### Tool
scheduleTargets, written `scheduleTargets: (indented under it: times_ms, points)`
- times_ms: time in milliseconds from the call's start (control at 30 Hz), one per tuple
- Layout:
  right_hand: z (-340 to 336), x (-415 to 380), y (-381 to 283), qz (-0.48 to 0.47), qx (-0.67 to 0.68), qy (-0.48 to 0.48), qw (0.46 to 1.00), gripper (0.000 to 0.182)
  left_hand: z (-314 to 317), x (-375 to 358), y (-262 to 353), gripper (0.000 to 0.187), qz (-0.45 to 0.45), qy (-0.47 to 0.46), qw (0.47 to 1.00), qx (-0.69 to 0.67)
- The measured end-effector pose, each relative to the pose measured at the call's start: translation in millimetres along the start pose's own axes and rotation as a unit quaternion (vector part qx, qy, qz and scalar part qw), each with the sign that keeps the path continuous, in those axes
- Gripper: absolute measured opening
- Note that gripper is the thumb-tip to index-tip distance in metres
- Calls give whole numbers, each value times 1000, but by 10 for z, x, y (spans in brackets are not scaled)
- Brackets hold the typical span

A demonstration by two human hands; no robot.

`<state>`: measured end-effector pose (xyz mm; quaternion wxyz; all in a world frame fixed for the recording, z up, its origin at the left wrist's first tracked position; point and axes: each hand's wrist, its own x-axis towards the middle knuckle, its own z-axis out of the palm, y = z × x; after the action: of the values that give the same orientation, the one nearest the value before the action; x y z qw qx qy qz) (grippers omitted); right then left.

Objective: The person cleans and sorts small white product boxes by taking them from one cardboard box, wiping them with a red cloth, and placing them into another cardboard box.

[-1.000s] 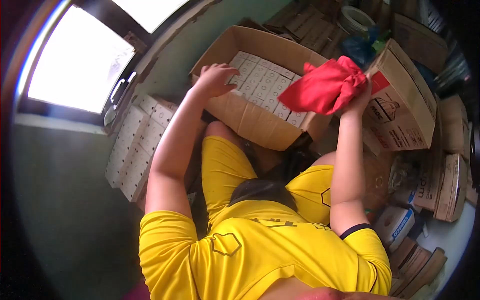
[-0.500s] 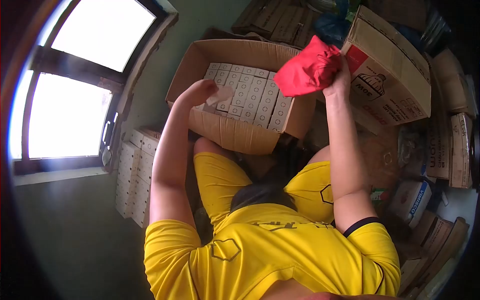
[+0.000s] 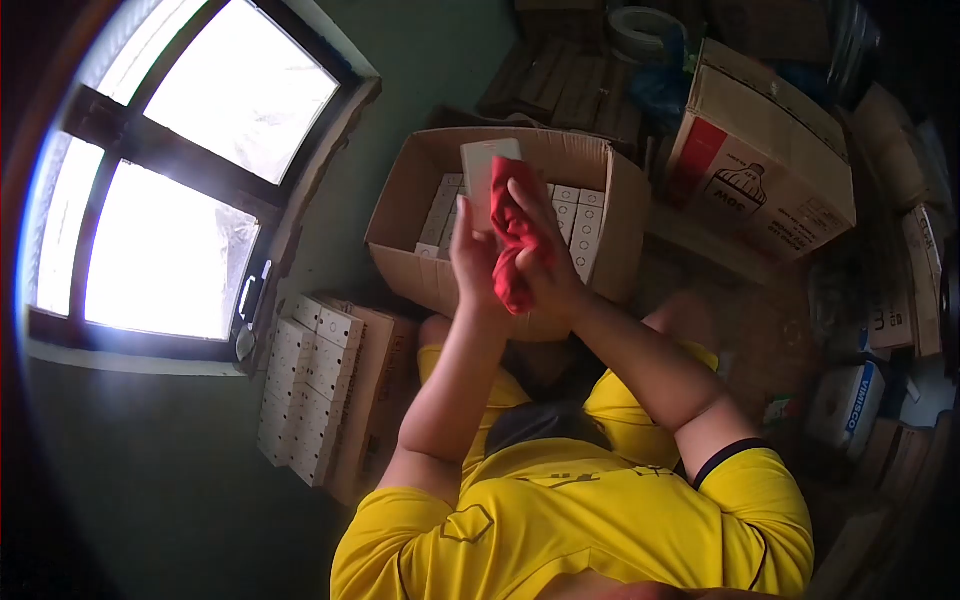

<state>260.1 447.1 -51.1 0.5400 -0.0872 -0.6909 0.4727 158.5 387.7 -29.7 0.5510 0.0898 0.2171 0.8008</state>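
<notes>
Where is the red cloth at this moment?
Near the head view's centre, the red cloth is in the right hand, at the right edge of the pale piece in the left hand.

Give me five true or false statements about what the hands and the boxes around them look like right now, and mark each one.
1. The right hand grips a red cloth. True.
2. The left hand is empty. False: it holds a flat, pale piece.
3. The open carton contains white pieces with round marks. True.
4. The red cloth lies at the bottom of the open carton. False: it is in the right hand.
5. A printed carton at the right of the view shows a bulb drawing. True.
</notes>
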Motion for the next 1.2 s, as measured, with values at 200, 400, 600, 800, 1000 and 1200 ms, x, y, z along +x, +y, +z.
scheduleTargets:
  times_ms: [200,400,600,800,1000,1200]
  points:
    - [-248,108,43,33,79,32,996,71,-156,-269,-97,48,-8,-73,981,177]
    - [-294,53,73,27,5,-23,999,55,158,-308,-59,80,-98,71,987,104]
    - [-165,-68,50,192,-79,110,972,88,52,-214,-315,51,-39,0,971,236]
    - [-335,-43,248,437,449,149,765,65,-261,-64,-445,45,-66,54,990,110]
    - [-247,-170,80,187,31,110,976,104,-190,-114,-408,55,86,5,937,338]
    - [-342,-161,216,105,-72,223,966,59,-135,79,-379,55,-125,-24,966,224]
